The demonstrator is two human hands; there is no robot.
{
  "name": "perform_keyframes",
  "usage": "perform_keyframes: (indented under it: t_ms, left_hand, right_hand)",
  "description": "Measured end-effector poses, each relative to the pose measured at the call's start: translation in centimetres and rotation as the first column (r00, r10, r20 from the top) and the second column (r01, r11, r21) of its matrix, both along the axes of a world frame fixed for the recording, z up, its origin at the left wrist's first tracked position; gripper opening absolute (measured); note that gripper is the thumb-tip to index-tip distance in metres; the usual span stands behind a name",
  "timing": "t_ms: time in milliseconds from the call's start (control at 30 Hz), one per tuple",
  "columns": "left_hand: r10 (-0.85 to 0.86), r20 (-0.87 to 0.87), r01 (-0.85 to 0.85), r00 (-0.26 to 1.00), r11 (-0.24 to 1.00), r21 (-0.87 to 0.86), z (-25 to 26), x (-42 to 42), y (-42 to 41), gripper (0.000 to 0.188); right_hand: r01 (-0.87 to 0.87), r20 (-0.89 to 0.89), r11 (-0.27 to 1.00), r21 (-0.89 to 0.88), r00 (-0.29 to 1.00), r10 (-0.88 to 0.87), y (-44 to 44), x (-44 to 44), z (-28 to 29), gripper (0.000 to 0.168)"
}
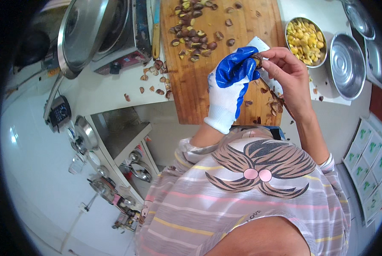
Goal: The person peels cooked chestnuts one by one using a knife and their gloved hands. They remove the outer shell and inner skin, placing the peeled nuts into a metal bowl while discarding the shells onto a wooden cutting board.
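My left hand [234, 75], in a white knit glove with blue coating, holds a brown-shelled chestnut [257, 60] above a wooden cutting board [194, 92]. The bare fingertips of my right hand [283, 65] pinch the same chestnut from the right. Under both hands lies a cleaver with a broad metal blade [256, 43], partly hidden by them. Many chestnuts with brown shells, several showing yellow flesh, lie in a pile [192, 40] at the board's upper left. Shell pieces [275, 107] are scattered near its lower right. Peeled yellow chestnuts [306, 41] fill a round metal bowl [326, 52] at the right.
An oval metal basin [347, 67] stands right of the bowl, with more metal pans beyond. At the left are a stove [123, 60] and a tilted metal pan or lid [82, 35]. Shell bits [155, 68] lie between the stove and the board.
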State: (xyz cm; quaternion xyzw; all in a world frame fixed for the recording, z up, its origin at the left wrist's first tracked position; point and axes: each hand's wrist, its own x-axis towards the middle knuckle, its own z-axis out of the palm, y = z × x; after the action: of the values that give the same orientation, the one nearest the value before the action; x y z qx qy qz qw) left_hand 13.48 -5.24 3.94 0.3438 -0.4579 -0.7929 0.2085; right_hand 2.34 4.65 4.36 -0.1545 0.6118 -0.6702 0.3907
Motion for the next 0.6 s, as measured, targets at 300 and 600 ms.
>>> perform_keyframes:
  t_ms: [300, 600]
  left_hand:
    - [0.022, 0.002, -0.022, 1.000, 0.998, -0.056, -0.2, -1.9, 3.3, 0.026]
    - [0.034, -0.048, -0.036, 0.998, 0.999, -0.022, -0.1, -2.4, 4.4, 0.024]
  right_hand:
    - [0.234, -0.363, 0.971, 0.037, 0.909, -0.206, 3.1, 0.6, 0.5, 0.015]
    - [0.261, -0.625, 0.962, 0.073, 0.764, -0.160, 3.7, 0.5, 0.8, 0.016]
